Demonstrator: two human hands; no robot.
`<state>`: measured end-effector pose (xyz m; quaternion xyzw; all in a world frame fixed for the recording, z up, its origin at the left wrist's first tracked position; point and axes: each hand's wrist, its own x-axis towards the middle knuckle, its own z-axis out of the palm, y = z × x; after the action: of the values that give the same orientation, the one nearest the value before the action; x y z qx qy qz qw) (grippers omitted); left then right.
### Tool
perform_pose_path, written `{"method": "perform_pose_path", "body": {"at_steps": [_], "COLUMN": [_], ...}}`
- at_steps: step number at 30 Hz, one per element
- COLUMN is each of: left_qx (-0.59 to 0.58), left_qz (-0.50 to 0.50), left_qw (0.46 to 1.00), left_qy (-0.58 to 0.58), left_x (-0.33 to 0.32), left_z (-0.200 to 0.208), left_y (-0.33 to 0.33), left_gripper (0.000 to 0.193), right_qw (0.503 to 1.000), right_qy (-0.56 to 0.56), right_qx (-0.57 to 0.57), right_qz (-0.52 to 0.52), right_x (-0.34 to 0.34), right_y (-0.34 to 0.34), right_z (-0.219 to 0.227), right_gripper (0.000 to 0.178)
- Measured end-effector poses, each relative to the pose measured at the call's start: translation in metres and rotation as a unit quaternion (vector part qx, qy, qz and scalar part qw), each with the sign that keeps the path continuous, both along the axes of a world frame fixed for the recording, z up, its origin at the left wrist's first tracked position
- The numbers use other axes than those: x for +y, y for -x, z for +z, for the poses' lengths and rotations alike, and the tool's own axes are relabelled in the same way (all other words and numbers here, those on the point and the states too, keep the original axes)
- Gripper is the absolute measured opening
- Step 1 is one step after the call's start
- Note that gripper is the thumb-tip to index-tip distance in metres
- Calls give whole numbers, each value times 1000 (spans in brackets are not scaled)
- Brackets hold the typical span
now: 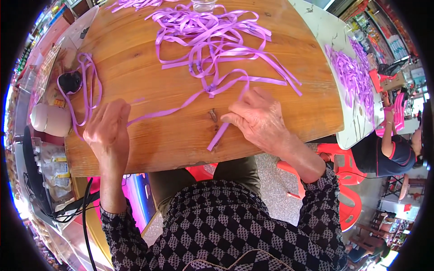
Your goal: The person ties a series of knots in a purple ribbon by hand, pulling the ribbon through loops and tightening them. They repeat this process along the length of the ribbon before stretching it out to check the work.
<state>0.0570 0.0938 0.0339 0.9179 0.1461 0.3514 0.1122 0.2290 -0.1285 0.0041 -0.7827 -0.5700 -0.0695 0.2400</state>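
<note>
Closed fingers of my left hand (108, 128) grip a purple ribbon (169, 111) above the left part of the wooden table (149, 156). The ribbon stretches rightward from that hand toward the ribbon pile. My right hand (260, 119) pinches a purple ribbon near its end, and a short tail hangs below the thumb. Whether both hands hold one and the same ribbon I cannot tell. Beyond them lies a tangled pile of purple ribbons (203, 38), with small darker purple pieces on some strands.
A clear cup (204, 5) stands at the far edge. More ribbon (95, 86) loops beside a dark round object (70, 82) at left, near a pale pink rounded object (50, 119). At right, a white marbled table (348, 135) bears another ribbon heap (355, 74); a person (389, 149) sits there.
</note>
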Motion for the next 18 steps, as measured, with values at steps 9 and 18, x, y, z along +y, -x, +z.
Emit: {"method": "perform_pose_path", "body": {"at_steps": [9, 18], "left_qx": [86, 101], "left_qz": [-117, -200], "left_qw": [989, 836], "left_qy": [-37, 501], "left_x": [-41, -65], "left_z": [-28, -1], "left_y": [-48, -48], "left_gripper": [29, 9], "right_qw": [984, 975], "right_qy": [-21, -219], "right_qx": [119, 44], "right_qz": [-132, 13], "right_x": [-15, 11], "right_y": [-6, 12], "right_z": [-2, 22], "right_gripper": [19, 37]}}
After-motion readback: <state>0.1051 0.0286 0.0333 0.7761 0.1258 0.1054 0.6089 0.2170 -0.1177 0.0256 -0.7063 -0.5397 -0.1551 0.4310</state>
